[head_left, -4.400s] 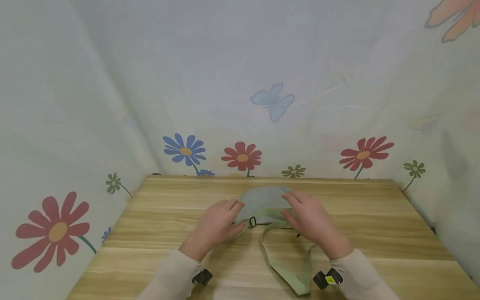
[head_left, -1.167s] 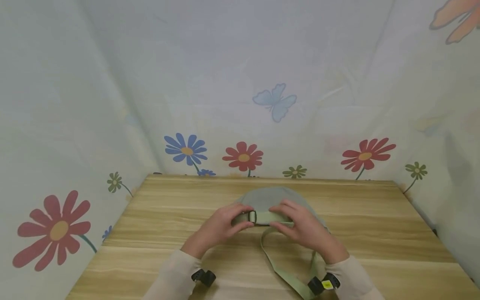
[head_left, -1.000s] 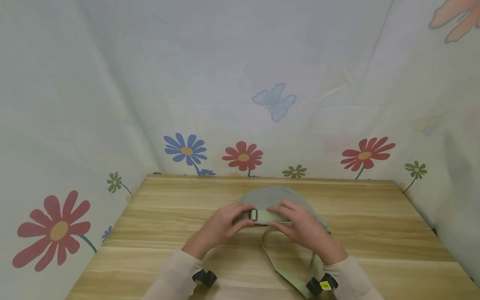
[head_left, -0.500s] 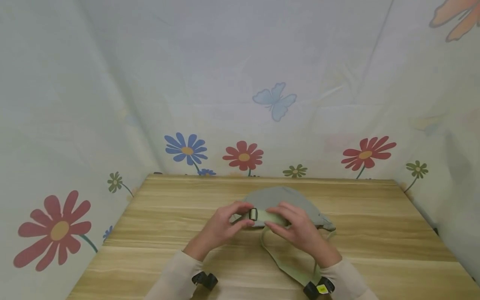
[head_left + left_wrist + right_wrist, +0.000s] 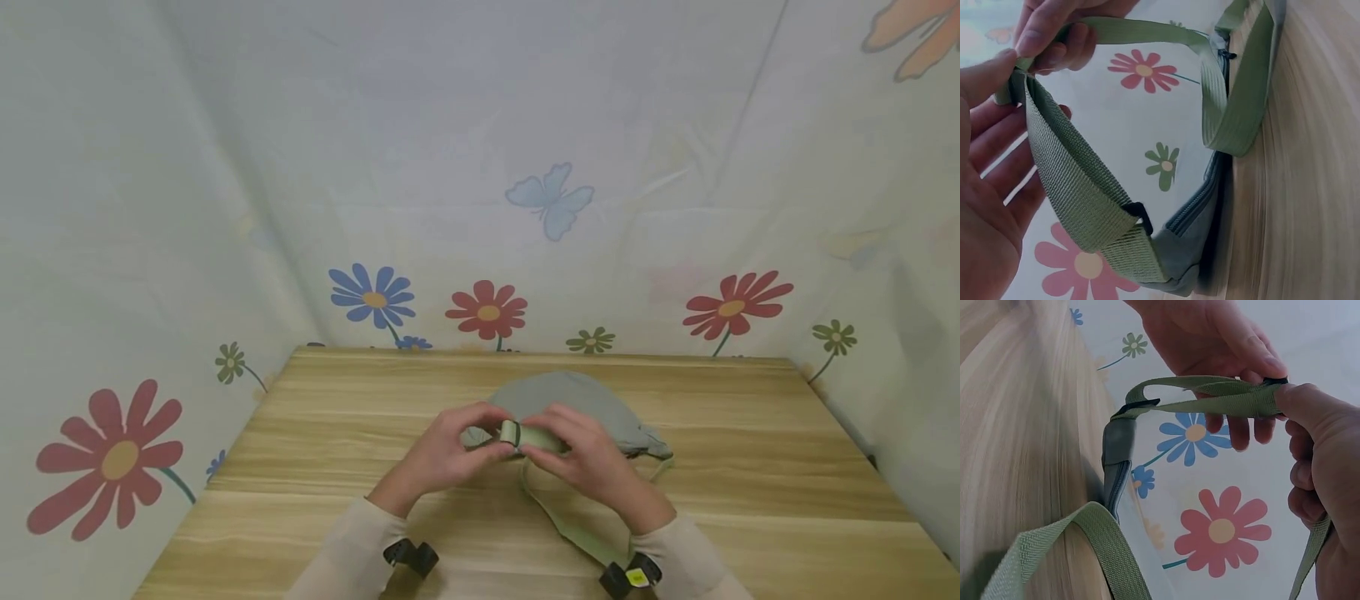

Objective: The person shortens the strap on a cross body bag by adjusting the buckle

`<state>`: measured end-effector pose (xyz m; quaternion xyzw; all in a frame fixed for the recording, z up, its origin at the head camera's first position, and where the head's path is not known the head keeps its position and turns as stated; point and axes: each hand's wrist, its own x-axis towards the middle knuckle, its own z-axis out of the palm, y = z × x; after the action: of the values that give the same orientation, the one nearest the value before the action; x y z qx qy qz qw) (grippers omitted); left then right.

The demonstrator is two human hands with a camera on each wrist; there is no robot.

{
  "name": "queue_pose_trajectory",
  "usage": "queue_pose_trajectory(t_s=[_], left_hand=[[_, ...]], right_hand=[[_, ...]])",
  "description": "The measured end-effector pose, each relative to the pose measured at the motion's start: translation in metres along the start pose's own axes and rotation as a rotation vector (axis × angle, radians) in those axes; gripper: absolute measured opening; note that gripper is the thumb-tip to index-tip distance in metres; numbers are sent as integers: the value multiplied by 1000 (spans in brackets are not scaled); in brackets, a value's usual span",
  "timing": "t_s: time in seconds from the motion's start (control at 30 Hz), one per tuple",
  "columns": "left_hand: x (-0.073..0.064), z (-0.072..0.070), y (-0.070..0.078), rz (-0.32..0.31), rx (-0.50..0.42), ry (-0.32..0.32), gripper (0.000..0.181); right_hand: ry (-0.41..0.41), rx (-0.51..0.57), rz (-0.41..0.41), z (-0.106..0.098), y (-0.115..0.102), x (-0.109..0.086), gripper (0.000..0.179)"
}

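Note:
A grey-green waist bag (image 5: 566, 396) with a zip (image 5: 1194, 203) lies on the table beyond both hands. Its pale green webbing strap (image 5: 543, 439) passes through a black slider buckle (image 5: 517, 435) held up in front of the bag. My left hand (image 5: 442, 450) pinches the strap at the buckle between thumb and index finger, the other fingers spread loosely, as the left wrist view shows. Right beside it, my right hand (image 5: 588, 462) grips the strap with thumb and curled fingers. In the left wrist view a second black strap fitting (image 5: 1139, 215) sits near the bag's end.
The wood-grain table (image 5: 360, 408) reaches back to a flower-printed cloth (image 5: 420, 208) that also rises at both sides. A loose strap loop (image 5: 588, 537) lies on the table near my right wrist. Black wrist cameras (image 5: 411, 557) hang under both sleeves.
From beside the bag, both hands have come together at the buckle, the right hand moving left along the strap. Buckle and strap have turned, and the bag's right end now shows.

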<state>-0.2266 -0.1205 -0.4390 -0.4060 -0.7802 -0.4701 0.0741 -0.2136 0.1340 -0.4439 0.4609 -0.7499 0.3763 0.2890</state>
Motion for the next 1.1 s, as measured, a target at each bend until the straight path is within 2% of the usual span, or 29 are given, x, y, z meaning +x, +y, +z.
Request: queue_pose_trajectory(t_s=[0.23,0.57,0.8,1.1], left_hand=[[-4,-9,1,-44,4,81,23],[-5,-7,-1,-31,-35,76,24],[-5,-6,0,-29,-63,75,27],[-4,-3,0,-39,-93,40,30]], right_hand=[[-32,-79,115,-13,1,-7,43],[4,-64,70,-14,4,-8,27],[22,-23,69,-9,2,-7,27],[10,-11,35,1,1,-4,31]])
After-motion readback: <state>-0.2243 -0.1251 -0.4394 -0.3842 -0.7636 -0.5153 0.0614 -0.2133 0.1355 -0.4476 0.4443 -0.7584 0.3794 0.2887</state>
